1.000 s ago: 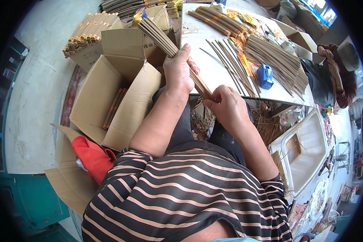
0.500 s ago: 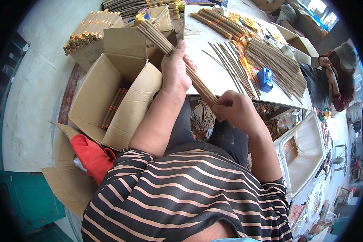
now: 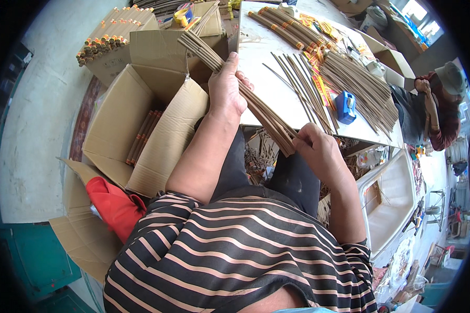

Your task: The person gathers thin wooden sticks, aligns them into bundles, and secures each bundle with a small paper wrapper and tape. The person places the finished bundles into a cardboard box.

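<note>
My left hand (image 3: 226,89) is closed round the middle of a bundle of thin brown incense sticks (image 3: 265,118), held at a slant above my lap. The bundle's upper end sticks out past my thumb toward the cardboard boxes. At its lower right end, my right hand (image 3: 318,149) pinches the tip of one or a few sticks, slightly splayed from the others. How many it pinches I cannot tell. On the white table (image 3: 256,41) beyond lie loose incense sticks (image 3: 304,86), a large pile of them (image 3: 357,86) and wrapped bundles (image 3: 284,31).
A blue tape dispenser (image 3: 345,107) stands near the table's front edge. To my left, an open cardboard box (image 3: 107,125) holds several wrapped bundles, with a red cloth (image 3: 112,206) beside it. A white tub (image 3: 389,201) is at right. Another person (image 3: 428,104) works at far right.
My right hand has moved a little right, away from the bundle's end, and the stick ends there have fanned apart. My left hand keeps its grip.
</note>
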